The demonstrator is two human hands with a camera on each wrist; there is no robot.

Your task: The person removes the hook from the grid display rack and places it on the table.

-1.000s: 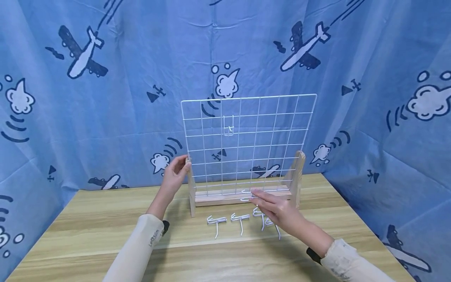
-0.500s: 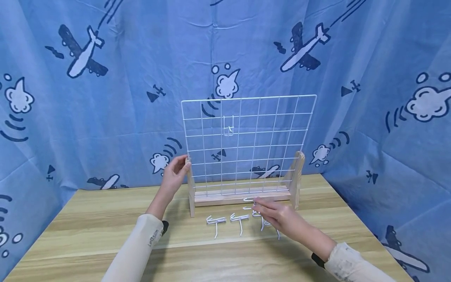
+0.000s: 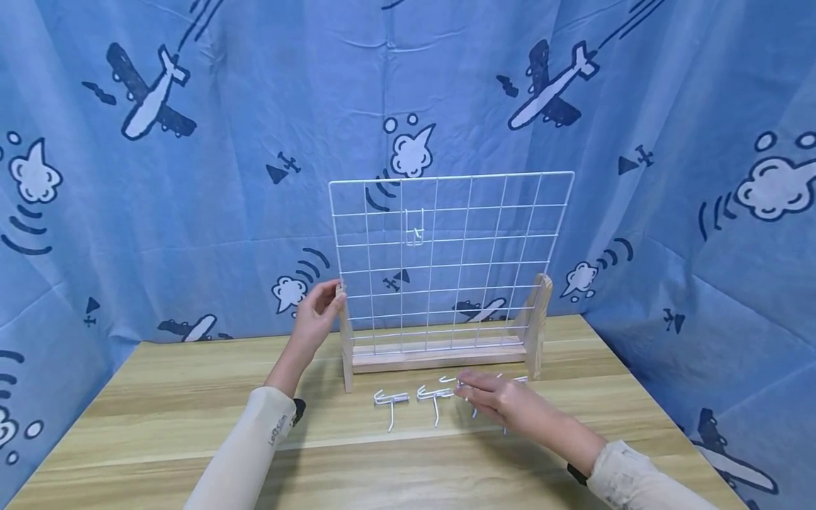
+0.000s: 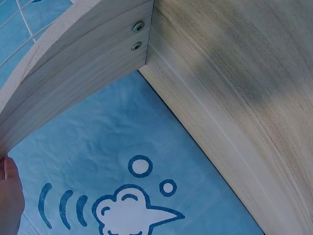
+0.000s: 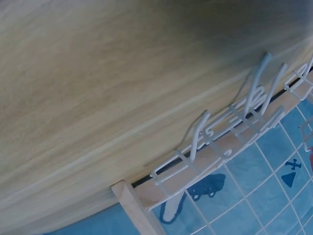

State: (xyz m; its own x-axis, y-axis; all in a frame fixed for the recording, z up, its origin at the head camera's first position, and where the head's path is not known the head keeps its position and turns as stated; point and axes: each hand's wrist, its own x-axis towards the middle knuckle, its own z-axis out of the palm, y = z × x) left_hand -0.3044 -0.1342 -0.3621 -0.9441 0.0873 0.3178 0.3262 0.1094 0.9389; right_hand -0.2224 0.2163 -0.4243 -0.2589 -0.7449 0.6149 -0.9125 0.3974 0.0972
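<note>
A white wire grid panel (image 3: 449,244) stands upright in a wooden stand (image 3: 440,360). My left hand (image 3: 314,317) grips the top of the stand's left side piece; the left wrist view shows its fingertips (image 4: 11,171) against that wooden side panel (image 4: 83,63). Just in front of the stand, my right hand (image 3: 506,404) pinches a white wire hook (image 3: 448,380), whose prongs point left. It is low over other hooks and partly covers them. To its left, two more hooks, one (image 3: 391,399) and another (image 3: 436,394), lie on the table.
One wire hook (image 3: 414,230) hangs on the upper left part of the grid. Several hooks, among them one (image 5: 195,139), show along the stand's base in the right wrist view. The wooden table (image 3: 223,404) meets a blue printed curtain (image 3: 223,177) behind.
My right hand has come down and toward me with the hook, from the grid's bottom edge to the hooks on the table. My left hand stays on the side piece.
</note>
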